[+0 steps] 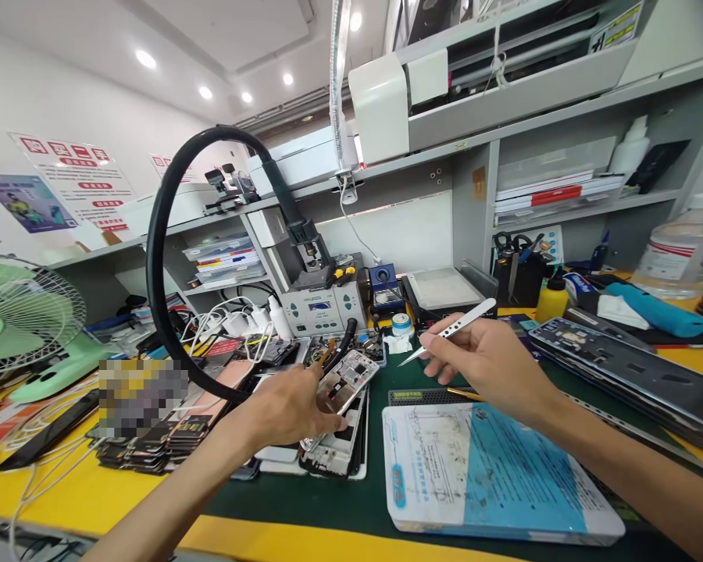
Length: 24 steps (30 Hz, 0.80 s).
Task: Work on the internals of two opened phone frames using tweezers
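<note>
My left hand point(284, 402) grips the left edge of an opened phone frame point(351, 378), its thumb at the near side and its fingers at the far side. The frame is tilted, with silvery inner parts facing up. Beneath it lie more phone frames point(337, 457) in a pile. A pair of white tweezers point(465, 318) with small holes along its arms sits between the thumb and fingers of my right hand point(483, 355). Its tips point down and left, apart from the phone frame. Below my right hand lies a white and blue box point(469, 476) with a worn surface.
A hot-air station point(319, 308) with a looping black hose point(155, 257) stands behind. Stacked phone parts point(158, 441), white cables and a green fan point(29, 328) crowd the left. At right are stacked phone frames point(626, 375), a yellow bottle point(551, 297) and a large clear jug point(676, 250).
</note>
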### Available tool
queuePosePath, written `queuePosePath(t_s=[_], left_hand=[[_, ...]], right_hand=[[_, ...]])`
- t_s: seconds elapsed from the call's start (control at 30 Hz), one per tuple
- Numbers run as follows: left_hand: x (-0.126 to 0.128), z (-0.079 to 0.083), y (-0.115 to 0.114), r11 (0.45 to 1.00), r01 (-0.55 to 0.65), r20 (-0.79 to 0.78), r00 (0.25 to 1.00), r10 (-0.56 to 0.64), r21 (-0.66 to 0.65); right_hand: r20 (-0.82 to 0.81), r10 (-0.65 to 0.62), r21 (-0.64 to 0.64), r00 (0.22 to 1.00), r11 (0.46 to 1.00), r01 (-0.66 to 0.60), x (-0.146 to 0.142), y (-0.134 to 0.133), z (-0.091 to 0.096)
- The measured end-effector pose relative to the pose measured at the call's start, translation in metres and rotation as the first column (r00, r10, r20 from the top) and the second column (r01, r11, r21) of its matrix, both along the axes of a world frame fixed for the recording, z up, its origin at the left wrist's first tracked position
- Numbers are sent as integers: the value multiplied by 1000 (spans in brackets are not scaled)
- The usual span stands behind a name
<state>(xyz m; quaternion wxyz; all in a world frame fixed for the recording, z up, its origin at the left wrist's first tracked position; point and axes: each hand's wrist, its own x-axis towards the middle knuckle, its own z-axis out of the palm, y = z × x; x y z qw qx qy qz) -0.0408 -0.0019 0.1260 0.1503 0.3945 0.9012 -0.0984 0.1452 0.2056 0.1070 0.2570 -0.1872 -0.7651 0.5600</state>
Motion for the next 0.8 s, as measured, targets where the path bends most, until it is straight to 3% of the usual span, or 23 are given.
queuePosePath(t_s=[0.57, 0.7, 0.8], left_hand=[[7, -6, 0, 999, -8, -48, 999, 10, 44], [2, -10, -1, 992, -48, -45, 998, 54, 116], [-3, -2, -5, 978, -89, 4, 996, 90, 190]], right_hand=[[-34, 23, -31, 999, 999, -24, -5, 2, -4], [-50, 11, -50, 999, 999, -13, -5, 3, -6], [-67, -25, -93, 997, 995, 19, -4, 2, -5]])
